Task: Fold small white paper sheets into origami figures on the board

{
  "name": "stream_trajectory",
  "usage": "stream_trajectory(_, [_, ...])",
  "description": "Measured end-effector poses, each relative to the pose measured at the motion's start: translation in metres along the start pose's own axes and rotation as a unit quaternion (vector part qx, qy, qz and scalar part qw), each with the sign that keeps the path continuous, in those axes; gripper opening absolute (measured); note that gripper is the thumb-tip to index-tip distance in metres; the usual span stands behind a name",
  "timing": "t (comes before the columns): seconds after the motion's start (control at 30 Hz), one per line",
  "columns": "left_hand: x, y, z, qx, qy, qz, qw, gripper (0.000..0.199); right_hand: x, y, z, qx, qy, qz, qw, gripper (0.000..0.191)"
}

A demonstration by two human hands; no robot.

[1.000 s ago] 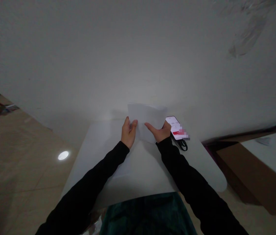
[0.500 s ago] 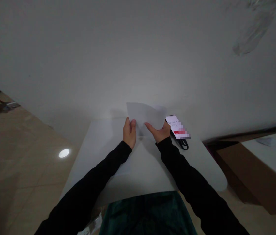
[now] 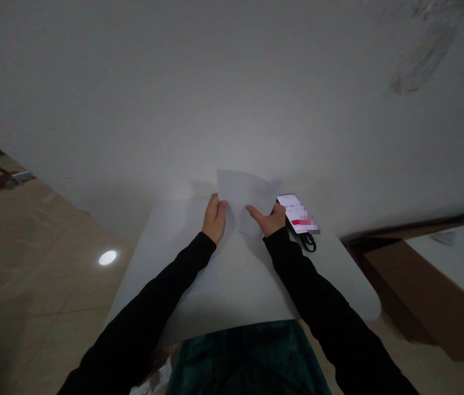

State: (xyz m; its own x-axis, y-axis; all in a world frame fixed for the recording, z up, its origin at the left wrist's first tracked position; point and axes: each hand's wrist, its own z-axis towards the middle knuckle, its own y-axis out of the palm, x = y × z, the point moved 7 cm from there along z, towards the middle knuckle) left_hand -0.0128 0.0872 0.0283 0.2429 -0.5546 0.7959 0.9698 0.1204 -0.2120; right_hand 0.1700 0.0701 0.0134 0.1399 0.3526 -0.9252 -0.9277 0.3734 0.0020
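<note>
A white sheet of paper [image 3: 238, 192] is held up above the far part of the white table [image 3: 248, 296]. My left hand [image 3: 214, 218] pinches its left edge, thumb towards me and the fingers partly hidden behind. My right hand [image 3: 271, 219] grips the right side, its thumb lying across the near face and the other fingers mostly behind the sheet. The paper bends slightly between the two hands. Another pale sheet [image 3: 207, 282] lies flat on the table, partly under my left forearm.
A lit phone [image 3: 292, 208] with a black strap [image 3: 309, 241] lies just right of my right hand. A grey wall [image 3: 232, 99] rises behind the table. To the right stands a brown cardboard box [image 3: 425, 291]; tiled floor [image 3: 63, 285] spreads on the left.
The held paper has shifted slightly right and tilted a little. My left hand has moved slightly left and its wrist has turned; my right hand has barely moved.
</note>
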Motion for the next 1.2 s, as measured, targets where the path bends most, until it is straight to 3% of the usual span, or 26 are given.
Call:
stream_trajectory(0.2, [0.007, 0.009, -0.004, 0.003, -0.028, -0.077, 0.997, 0.035, -0.015, -0.008, -0.004, 0.058, -0.025, -0.018, 0.998, 0.036])
stream_trajectory(0.3, [0.002, 0.010, -0.002, -0.009, -0.015, -0.032, 0.999, 0.034, -0.010, -0.004, -0.002, 0.038, -0.019, -0.026, 0.999, 0.035])
stream_trajectory(0.4, [0.002, 0.005, -0.001, 0.018, 0.024, 0.032, 0.999, 0.036, -0.003, 0.000, -0.002, 0.034, -0.022, -0.019, 0.999, 0.035])
stream_trajectory(0.57, [-0.001, 0.009, -0.004, 0.002, -0.010, -0.030, 0.999, 0.036, 0.004, 0.005, -0.005, 0.033, -0.018, -0.005, 0.999, 0.033])
stream_trajectory(0.73, [0.000, 0.011, -0.013, 0.025, -0.024, -0.051, 0.998, 0.032, 0.005, 0.006, -0.005, 0.028, -0.018, -0.005, 0.999, 0.034])
stream_trajectory(0.97, [-0.020, 0.015, -0.014, 0.019, -0.026, -0.050, 0.998, 0.038, 0.015, 0.008, 0.000, -0.006, -0.015, -0.014, 1.000, 0.032])
stream_trajectory(1.1, [-0.024, 0.011, -0.010, 0.006, -0.019, 0.003, 1.000, 0.043, 0.016, 0.010, 0.000, -0.015, 0.002, -0.014, 1.000, 0.033])
stream_trajectory(1.2, [-0.019, 0.005, -0.007, 0.002, -0.014, 0.107, 0.994, 0.048, 0.014, 0.011, -0.002, -0.019, 0.024, -0.005, 1.000, 0.033])
